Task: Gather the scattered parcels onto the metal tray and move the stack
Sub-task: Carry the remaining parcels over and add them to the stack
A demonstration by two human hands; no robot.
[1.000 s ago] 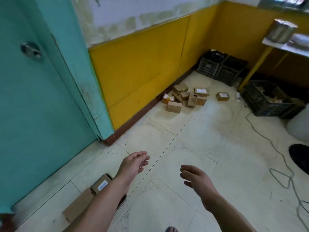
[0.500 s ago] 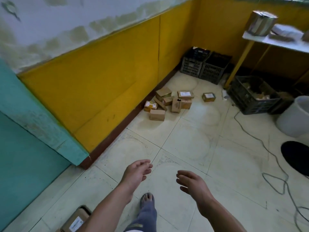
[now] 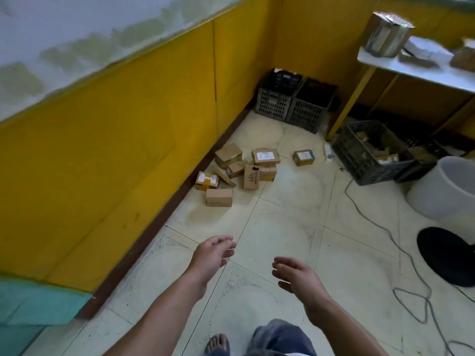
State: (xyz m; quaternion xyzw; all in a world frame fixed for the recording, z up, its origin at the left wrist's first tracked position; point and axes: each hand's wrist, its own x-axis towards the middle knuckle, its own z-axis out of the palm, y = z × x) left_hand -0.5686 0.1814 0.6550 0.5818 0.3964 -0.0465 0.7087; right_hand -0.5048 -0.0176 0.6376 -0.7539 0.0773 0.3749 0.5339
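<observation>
While the left hand [image 3: 212, 255] and the right hand [image 3: 295, 274] hang above the floor [image 3: 282, 227], both with relaxed, slightly bent fingers and gripping nothing, the parcels [image 3: 250, 177] lie well apart from them, in a loose heap at the foot of the yellow wall [image 3: 154, 124]. One box [image 3: 303, 157] sits alone to the right of the heap, near a dark crate [image 3: 370, 152]. I cannot find the metal tray in this view. These are small cardboard boxes, so I judge them light and stiff, with dry faces that do not slip much. Their corners may crush if squeezed hard. A good hold, I think, is across two opposite flat sides, thumb on one and fingers on the other. Several could go together if stacked flat, the bigger ones below.
</observation>
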